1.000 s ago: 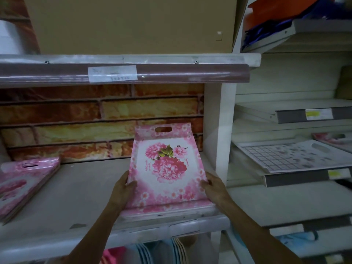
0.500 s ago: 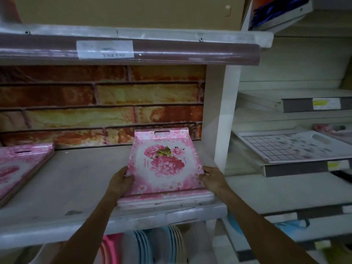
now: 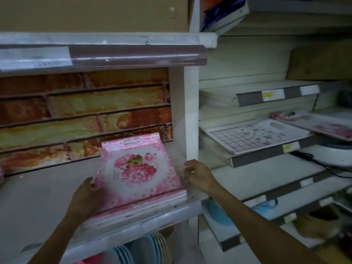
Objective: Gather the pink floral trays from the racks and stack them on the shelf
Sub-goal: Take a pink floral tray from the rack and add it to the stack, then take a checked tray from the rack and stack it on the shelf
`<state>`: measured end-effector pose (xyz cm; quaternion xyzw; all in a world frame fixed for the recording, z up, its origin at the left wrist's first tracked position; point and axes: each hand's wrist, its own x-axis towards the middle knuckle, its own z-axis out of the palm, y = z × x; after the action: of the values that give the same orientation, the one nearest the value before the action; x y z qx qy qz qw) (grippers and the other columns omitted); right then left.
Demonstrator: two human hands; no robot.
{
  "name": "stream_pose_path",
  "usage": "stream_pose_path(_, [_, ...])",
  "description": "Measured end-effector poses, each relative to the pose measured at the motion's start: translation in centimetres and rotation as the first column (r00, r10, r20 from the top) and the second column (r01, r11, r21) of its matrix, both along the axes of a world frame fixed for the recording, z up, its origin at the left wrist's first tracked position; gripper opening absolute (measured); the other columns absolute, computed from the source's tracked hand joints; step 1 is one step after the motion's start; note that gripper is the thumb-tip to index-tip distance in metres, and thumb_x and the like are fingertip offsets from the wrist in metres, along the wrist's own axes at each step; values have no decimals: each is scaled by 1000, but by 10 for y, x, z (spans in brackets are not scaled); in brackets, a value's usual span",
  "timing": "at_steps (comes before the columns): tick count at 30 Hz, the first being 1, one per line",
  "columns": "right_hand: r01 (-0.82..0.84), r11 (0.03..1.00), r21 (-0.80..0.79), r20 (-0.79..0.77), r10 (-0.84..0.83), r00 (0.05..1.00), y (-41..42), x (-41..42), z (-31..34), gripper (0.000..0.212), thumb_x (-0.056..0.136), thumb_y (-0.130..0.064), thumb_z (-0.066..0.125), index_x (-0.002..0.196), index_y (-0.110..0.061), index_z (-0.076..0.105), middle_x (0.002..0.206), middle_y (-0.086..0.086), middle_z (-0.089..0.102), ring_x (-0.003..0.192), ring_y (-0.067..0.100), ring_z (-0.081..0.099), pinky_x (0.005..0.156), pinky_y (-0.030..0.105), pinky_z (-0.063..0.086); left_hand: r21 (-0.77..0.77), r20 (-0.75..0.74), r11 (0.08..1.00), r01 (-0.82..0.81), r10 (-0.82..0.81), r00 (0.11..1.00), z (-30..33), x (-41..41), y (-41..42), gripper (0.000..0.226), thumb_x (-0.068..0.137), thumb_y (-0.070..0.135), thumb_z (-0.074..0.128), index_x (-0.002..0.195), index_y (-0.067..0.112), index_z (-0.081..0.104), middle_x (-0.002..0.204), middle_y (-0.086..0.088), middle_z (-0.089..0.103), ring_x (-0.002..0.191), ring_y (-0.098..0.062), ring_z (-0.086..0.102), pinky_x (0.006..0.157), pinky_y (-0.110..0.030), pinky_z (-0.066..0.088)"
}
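Fingers [image 3: 187,166] of right hand [image 3: 200,175] loosely curled, grasping nothing, just beside pink floral trays [image 3: 139,172] | left hand [image 3: 87,197] presses stack's left edge | stack on shelf [image 3: 38,202]

One head-worn view looks forward and down, close to the shelf [image 3: 47,202], racks [image 3: 266,149] at right
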<state>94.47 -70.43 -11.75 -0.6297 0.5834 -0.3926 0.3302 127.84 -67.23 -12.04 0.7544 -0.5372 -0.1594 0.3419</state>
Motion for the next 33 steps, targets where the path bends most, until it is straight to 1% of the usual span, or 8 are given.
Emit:
stream_pose_path(3, [2,990,-139,-34,-7,999,17,-38,9,22,92,-4,55,113,-11,60,95,8,69,83,24,67,68,23,52,-123,77,986,113,-104,992,2,4,4,45,85,25,65,124,3,58,114,-20,67,83,-13,67,76,-22,50])
stream_pose_path(8, [74,955,-286,-85,-102,991,37,-106,25,15,95,-14,58,109,-14,64,90,-4,68,83,15,69,76,32,59,-191,121,971,144,-123,985,8,-5,0,26,89,38,59,114,30,60,111,-7,67,88,-23,66,80,-33,50])
stream_pose_path(12, [132,922,-365,-85,-174,981,36,-158,36,15,94,-18,60,107,-13,66,90,-2,73,79,9,69,75,27,58,-258,20,948,188,-189,982,19,-54,-6,22,89,28,67,98,47,62,100,-1,72,80,-12,68,75,-11,47])
stream_pose_path(17, [168,902,-397,-65,-211,975,22,-217,50,10,94,-15,61,99,-22,64,83,-8,70,74,-5,66,66,9,51,-327,-376,893,309,-423,825,35,-168,-16,18,89,-8,57,102,1,66,99,-23,70,74,-17,73,72,-16,57])
stream_pose_path(20, [188,898,-398,-19,-213,977,10,-251,57,11,94,-14,60,101,-21,64,86,-3,72,77,6,71,71,20,55,-265,-644,899,348,-434,631,43,-235,-33,16,93,-1,53,102,-4,65,104,-30,68,89,-37,70,80,-39,60])
stream_pose_path(25, [209,901,-380,-22,-234,972,-8,-300,59,13,94,-15,59,105,-15,66,91,1,74,84,17,72,81,36,59,-127,-834,921,369,-300,462,54,-334,-74,21,94,2,54,112,-8,60,108,-28,65,100,-41,66,76,-35,61])
stream_pose_path(30, [218,904,-367,-29,-245,969,-21,-337,65,15,95,-13,56,107,-12,66,94,5,74,81,17,72,82,33,57,10,-811,903,431,-244,532,48,-393,-104,31,96,18,57,118,-4,60,110,-26,67,101,-33,66,89,-34,54])
stream_pose_path(33, [244,902,-356,0,-261,965,-33,-356,67,16,95,-14,56,107,-11,67,95,6,74,81,16,72,78,32,59,42,-748,940,339,-195,634,44,-412,-117,32,95,18,59,116,-6,62,89,-20,70,65,-21,65,74,-31,54])
